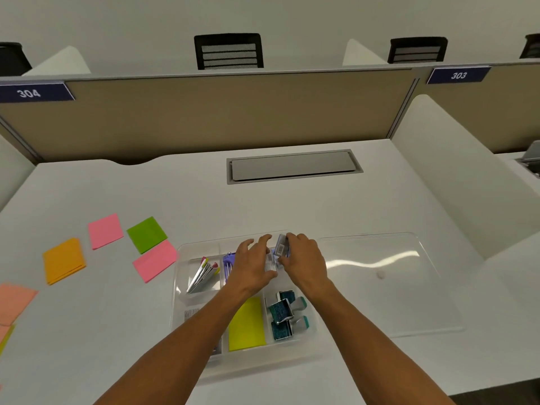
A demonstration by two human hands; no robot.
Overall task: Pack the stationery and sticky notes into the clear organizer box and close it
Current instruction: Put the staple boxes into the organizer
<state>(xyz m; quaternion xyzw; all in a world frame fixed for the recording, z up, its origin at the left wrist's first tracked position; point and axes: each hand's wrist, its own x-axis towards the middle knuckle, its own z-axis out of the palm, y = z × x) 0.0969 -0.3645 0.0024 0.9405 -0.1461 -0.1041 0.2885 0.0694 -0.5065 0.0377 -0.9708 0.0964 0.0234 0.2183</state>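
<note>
The clear organizer box (182,287) lies open on the desk, its lid (380,287) flat to the right. Inside are index tabs (201,274), a purple stapler (228,263), a yellow sticky pad (247,324) and teal binder clips (283,314). Over the box's far middle compartment, my right hand (304,258) pinches a small clear case with a label (282,246). My left hand (252,266) touches a small clear packet (270,266) just below that case. Loose sticky pads lie left of the box: green (147,234), pink (105,230), pink (155,260), orange (63,261).
A salmon pad (14,302) lies at the left edge of the desk. A grey cable hatch (293,166) is set into the desk behind the box. A beige divider panel (204,118) stands at the back, with chairs beyond it.
</note>
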